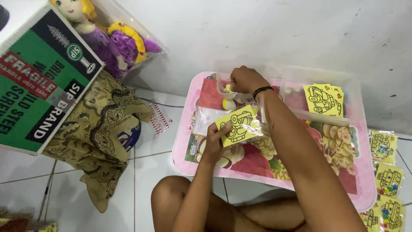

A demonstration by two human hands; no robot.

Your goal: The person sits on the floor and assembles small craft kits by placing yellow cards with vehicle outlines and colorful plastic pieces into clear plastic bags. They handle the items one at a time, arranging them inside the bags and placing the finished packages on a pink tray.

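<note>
My left hand holds a clear plastic sleeve with a yellow picture card in it, above a small pink table. My right hand, with a black band on its wrist, reaches into a small clear plastic box at the table's far edge, fingers curled over small coloured bits. Whether it grips anything is hidden. A larger clear box to the right holds more yellow cards.
Several packed yellow cards lie on the floor at the right. At the left stand a green and black carton, a patterned cloth and a bagged doll. My bare knees are under the table's near edge.
</note>
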